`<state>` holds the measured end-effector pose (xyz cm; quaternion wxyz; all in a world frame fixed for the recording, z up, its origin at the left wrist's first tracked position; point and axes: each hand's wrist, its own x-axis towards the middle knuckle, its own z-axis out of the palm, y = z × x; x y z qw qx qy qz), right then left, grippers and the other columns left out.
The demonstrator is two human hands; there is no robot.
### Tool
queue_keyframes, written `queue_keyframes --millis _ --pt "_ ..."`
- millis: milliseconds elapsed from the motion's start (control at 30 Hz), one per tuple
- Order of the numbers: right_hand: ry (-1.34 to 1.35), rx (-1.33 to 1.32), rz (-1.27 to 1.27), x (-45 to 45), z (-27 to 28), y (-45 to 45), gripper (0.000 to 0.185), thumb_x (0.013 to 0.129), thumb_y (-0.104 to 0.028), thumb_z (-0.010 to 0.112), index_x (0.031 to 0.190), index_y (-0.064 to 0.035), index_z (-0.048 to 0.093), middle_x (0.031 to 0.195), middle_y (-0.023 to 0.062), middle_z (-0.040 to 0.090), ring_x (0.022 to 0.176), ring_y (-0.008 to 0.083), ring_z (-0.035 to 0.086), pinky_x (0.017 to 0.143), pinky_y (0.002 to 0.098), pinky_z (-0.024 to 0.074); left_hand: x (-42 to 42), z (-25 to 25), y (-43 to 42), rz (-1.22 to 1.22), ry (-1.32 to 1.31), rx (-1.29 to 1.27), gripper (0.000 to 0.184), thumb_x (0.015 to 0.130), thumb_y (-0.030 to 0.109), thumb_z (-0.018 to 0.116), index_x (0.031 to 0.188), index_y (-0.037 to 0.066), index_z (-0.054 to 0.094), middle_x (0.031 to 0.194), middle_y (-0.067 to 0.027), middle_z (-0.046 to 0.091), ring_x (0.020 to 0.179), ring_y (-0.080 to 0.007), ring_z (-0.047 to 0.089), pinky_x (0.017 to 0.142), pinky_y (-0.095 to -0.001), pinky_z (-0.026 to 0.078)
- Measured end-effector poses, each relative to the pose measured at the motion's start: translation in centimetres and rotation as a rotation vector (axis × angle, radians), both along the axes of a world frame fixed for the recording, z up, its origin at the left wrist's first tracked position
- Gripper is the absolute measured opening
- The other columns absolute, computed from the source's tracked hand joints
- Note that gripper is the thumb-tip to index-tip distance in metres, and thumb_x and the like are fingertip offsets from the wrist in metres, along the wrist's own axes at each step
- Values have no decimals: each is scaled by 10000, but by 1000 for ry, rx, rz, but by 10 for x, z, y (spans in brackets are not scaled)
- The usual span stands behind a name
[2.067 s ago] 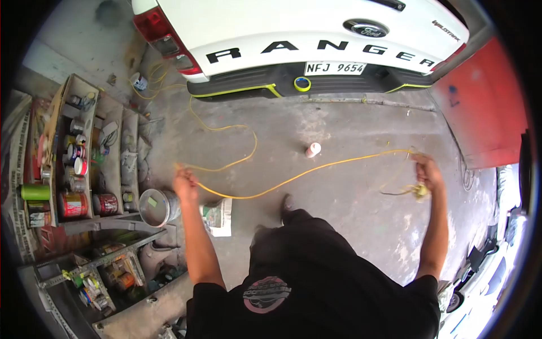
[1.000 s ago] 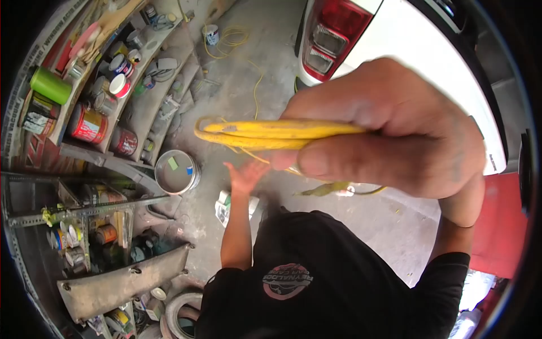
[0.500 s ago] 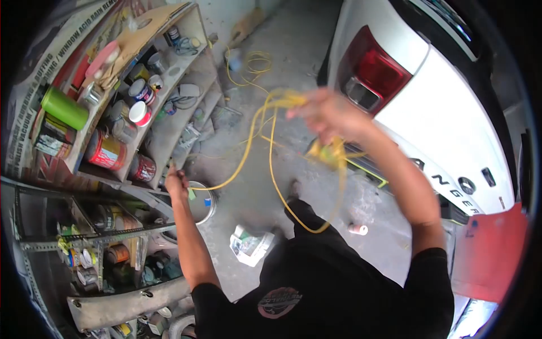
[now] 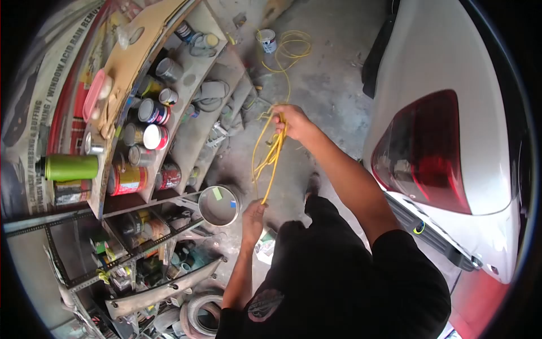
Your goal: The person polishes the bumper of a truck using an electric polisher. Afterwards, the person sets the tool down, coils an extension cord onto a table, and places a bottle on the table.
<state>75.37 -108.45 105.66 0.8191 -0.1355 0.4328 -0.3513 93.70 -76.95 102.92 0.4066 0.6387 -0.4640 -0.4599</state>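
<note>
A yellow cord (image 4: 274, 153) hangs in gathered loops between my hands. My right hand (image 4: 292, 122) is closed round the top of the bundle, in front of me. Lower and nearer my body, my left hand (image 4: 253, 220) pinches the cord at the bottom of the loops. From my right hand a strand runs away across the floor to loose coils beside a paint can (image 4: 267, 40). Part of the bundle is hidden behind my right fingers.
Wooden shelves (image 4: 186, 85) crowded with cans stand on the left, with a green bottle (image 4: 70, 167) at their near end. A bucket (image 4: 219, 205) is beside my left hand. The rear of a pale vehicle (image 4: 485, 186) flanks my right, and tyres (image 4: 203, 313) lie at lower left.
My hands have come closer together, and the wide loop of cord is now a narrow hanging bundle. The view has shifted, with the vehicle's tail light larger on the right.
</note>
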Motion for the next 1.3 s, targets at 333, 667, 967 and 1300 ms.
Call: queue_keyframes --millis 333,667,967,1300 --pt "571 -824 569 -33 263 -70 319 987 -361 678 892 -60 626 550 -35 465 412 41 368 386 252 269 -19 -74 -246 274 1094 501 1038 930 732 515 1557 -31 194 1428 -293 495 1236 -462 576 1051 -609 485" --pt "711 -1132 251 -110 414 -138 333 1017 -242 599 1101 70 680 490 -45 496 347 4 379 363 188 268 -62 -58 -636 125 2002 424 937 985 499 617 1516 -134 175 1395 -332 516 1244 -478 574 1073 -631 472" --pt "1085 -713 -384 -194 430 -260 304 1044 -240 571 1148 34 654 469 -83 374 318 22 262 315 187 203 -8 -176 -792 612 1730 349 206 963 71 587 1100 -78 546 917 -205 644 803 -354 690 783 -503 628" --pt "638 -220 14 -188 92 -490 285 1026 -215 554 1203 7 551 829 167 693 698 269 706 602 394 605 -142 24 -763 -214 33 -402 115 950 88 613 1043 26 642 801 -144 645 710 -253 652 654 -404 502"
